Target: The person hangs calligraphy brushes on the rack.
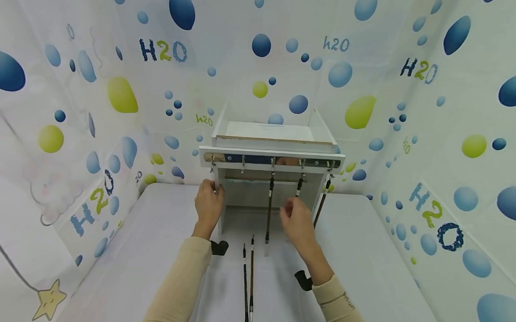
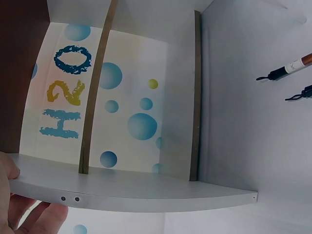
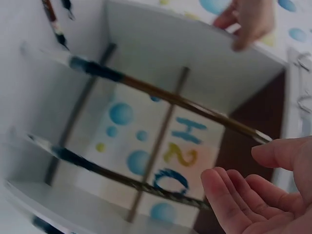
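My left hand (image 1: 208, 204) grips the front edge of the left side panel (image 2: 141, 190) of a white wooden shelf, thumb on the inner face and fingers outside. My right hand (image 1: 299, 220) is raised in front of the shelf, thumb and fingers apart, holding nothing. Three writing brushes hang tip down from the hook rail (image 1: 253, 159): a middle brush (image 1: 270, 205), one brush (image 1: 299, 186) partly hidden behind my right hand, and a right-end brush (image 1: 322, 202). In the right wrist view, the middle brush (image 3: 204, 111) ends close to my thumb.
A dark-handled brush (image 1: 245, 280) and a brown-handled brush (image 1: 252, 271) lie side by side on the white table (image 1: 378, 281), between my forearms. Two hooks toward the rail's left end carry no brush. An open tray (image 1: 276, 132) tops the shelf. Bubble-printed cloth (image 1: 229, 30) surrounds the table.
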